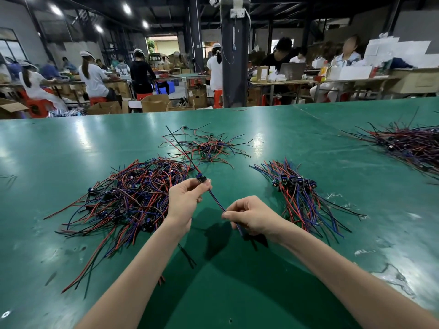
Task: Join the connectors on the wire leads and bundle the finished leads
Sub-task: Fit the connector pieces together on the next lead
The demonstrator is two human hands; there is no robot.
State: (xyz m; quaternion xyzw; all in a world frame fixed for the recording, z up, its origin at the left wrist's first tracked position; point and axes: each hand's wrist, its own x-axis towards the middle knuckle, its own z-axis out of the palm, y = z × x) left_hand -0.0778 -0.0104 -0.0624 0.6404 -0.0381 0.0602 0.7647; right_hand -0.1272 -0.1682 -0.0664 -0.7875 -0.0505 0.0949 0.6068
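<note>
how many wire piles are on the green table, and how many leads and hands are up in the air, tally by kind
Wire piles on the green table: 4 (large left pile, small far pile, right pile, far right pile)
Joined lead held up: 1
Hands holding it: 2 (left hand, right hand)
Total: 7

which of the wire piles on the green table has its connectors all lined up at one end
The pile of red, blue and black wire leads just right of the right hand: its dark connectors cluster together at its far end. The other piles are loose tangles.
</note>
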